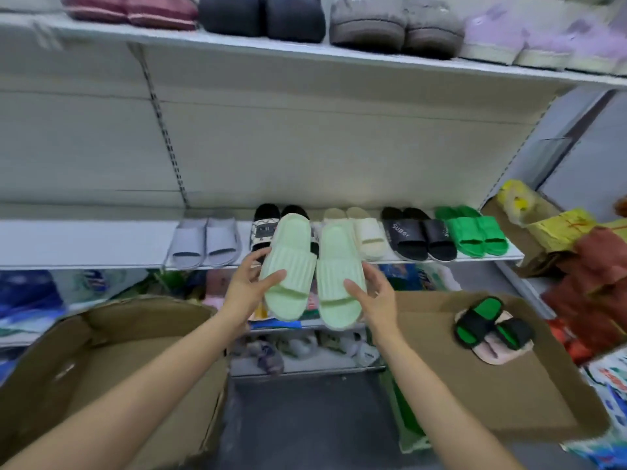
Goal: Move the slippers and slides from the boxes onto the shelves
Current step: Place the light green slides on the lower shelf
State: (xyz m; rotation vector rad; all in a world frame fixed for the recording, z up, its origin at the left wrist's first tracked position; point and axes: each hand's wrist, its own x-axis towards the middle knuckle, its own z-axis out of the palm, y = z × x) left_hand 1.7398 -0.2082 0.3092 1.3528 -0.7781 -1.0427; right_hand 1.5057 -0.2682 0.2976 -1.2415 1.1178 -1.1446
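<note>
Two pale green ribbed slides [310,269], side by side, soles down, toes toward the camera, held just in front of the middle shelf [84,244] edge.

We see middle shelf [84,244], white, carrying row of pairs, left to right: grey slides [207,242], black-and-white slides [266,228], cream slides [364,237], black slides [419,237], green slides [473,234]. Top shelf [305,50] carries maroon slippers [130,10], dark slippers [261,16], brown slippers [397,28], lilac slippers [543,42]. Right box [509,401] holds black-green slide [478,322] on pink slide [502,351].
</note>
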